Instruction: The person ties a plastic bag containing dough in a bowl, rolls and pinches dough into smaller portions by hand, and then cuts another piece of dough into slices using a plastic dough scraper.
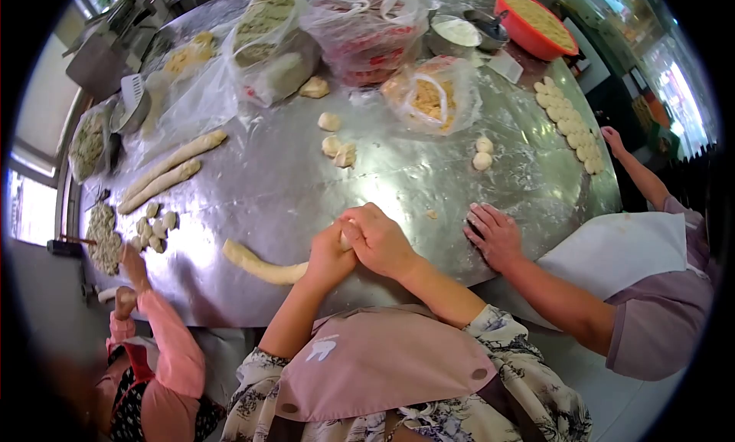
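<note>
Near the front edge of the metal table, my left hand [331, 252] and my right hand [380, 241] are pressed together, fingers curled around a piece of dough [347, 241]. Only a small pale part of the dough shows between them. A thick dough rope [260, 266] lies on the table to the left, its right end passing behind my left wrist. Ahead of my hands sit a few dough lumps [330, 122]. Two small dough balls [483, 161] rest farther right.
A co-worker's hand [496, 234] lies flat on the metal table [283, 166] to the right. At left, another person's hand [135, 268] is near small dough pieces [155, 229]. Filling bags [367, 36], a red basin [532, 24] and flattened dough rounds [570, 124] stand farther back.
</note>
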`<state>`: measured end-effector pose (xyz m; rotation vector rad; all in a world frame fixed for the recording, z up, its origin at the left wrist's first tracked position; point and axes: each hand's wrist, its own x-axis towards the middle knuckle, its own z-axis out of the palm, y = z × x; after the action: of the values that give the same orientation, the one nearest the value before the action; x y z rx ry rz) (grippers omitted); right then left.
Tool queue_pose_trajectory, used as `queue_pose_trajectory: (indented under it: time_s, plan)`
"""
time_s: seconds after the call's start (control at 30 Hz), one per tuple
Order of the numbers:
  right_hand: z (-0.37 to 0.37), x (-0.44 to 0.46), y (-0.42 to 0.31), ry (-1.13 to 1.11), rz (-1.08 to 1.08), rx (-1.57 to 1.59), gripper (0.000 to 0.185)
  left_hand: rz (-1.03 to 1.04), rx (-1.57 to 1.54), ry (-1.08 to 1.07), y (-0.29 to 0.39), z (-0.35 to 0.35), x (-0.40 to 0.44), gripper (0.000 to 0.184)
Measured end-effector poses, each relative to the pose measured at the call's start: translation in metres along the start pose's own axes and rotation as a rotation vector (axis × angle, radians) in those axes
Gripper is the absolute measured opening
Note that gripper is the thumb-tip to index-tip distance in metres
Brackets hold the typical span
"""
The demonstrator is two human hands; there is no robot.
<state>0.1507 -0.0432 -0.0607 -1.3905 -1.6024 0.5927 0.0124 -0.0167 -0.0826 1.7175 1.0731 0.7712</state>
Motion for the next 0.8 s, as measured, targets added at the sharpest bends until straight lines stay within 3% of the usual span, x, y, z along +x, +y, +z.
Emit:
queue_pose_trajectory:
  time_s: [0.3, 0.43, 0.5, 0.6, 0.7, 0.73, 0.8]
  plan:
    - [0.005, 0.002, -0.001, 0.119, -0.057, -0.149, 0.020, -0.031, 0.086, -0.119, 0.002, -0.002, -0.001, 0.018]
    - [0.010, 0.008, 0.014, 0.175, -0.090, -0.153, 0.019, -0.063, -0.070, -0.119, -0.001, -0.002, -0.003, 0.014]
    - [0.009, 0.016, 0.035, 0.192, -0.021, -0.238, 0.021, -0.195, -0.133, -0.192, 0.007, -0.006, -0.003, 0.011]
    - [-0.007, 0.028, 0.082, 0.174, 0.144, -0.445, 0.032, 0.089, -0.217, -0.410, 0.033, -0.013, -0.011, 0.015]
    - [-0.022, 0.046, 0.073, 0.080, 0.317, -0.320, 0.041, -0.068, -0.073, -0.275, 0.028, -0.007, -0.004, 0.020]
    - [-0.026, 0.050, 0.068, 0.060, 0.372, -0.265, 0.044, -0.049, -0.019, -0.216, 0.026, -0.007, -0.001, 0.041]
    - [-0.023, 0.058, 0.076, 0.095, 0.417, 0.156, 0.049, -0.196, -0.033, -0.261, 0.034, -0.011, 0.003, 0.065]
